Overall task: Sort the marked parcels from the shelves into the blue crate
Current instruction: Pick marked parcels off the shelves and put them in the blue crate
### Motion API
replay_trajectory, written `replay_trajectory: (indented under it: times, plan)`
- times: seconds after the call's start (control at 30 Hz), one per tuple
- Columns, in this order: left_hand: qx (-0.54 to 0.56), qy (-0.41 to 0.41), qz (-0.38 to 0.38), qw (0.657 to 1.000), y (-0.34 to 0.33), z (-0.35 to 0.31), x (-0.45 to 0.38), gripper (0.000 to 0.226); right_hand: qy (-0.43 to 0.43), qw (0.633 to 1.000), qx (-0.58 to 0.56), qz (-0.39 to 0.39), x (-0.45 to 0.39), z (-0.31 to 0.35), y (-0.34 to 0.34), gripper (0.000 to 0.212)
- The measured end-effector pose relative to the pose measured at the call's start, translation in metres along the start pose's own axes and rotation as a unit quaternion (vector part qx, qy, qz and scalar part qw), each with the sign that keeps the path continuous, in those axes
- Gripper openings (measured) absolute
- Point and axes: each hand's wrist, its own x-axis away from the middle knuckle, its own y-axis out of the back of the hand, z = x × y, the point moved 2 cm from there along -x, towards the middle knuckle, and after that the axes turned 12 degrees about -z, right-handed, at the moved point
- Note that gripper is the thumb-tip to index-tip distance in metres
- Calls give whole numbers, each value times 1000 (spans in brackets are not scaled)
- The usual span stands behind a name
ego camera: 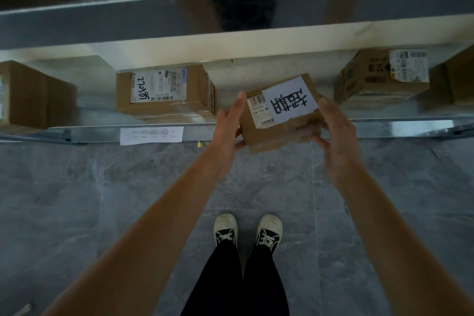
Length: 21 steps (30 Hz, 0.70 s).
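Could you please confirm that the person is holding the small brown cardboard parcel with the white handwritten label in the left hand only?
Not quite: the head view shows both hands on the small brown cardboard parcel with the white handwritten label, left hand and right hand on opposite sides.

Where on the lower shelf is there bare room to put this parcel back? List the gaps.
Two gaps on the lower shelf: one between the far-left box and the handwritten-number box, one between that box and the right box. The held parcel partly hides the second. The far right is crowded.
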Motion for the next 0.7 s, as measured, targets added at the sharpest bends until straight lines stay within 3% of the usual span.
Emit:
replay_trajectory:
  times: [0.07,0.17,0.23,0.33,0.43,0.57,0.63,0.7]
  plan:
    - [-6,47,16,999,2,9,1,61,21,1000,-5,-1,-2,4,-2,28]
    - [48,131,63,988,7,24,5,69,47,999,-1,0,-7,12,-6,18]
    - [10,151,104,983,14,34,6,77,46,999,-11,-1,-11,14,-8,18]
    - [-35,219,182,958,20,47,11,85,38,999,-18,15,-16,15,-10,35]
    - [-22,278,248,928,18,55,25,67,33,999,2,43,-9,8,-15,45]
    - [40,289,244,925,18,66,34,72,84,983,141,84,16,-2,-25,80]
    - [57,286,236,927,19,69,36,73,41,988,126,80,23,-9,-24,100]
    - [35,292,233,927,24,73,38,81,-13,991,111,68,28,-20,-18,99]
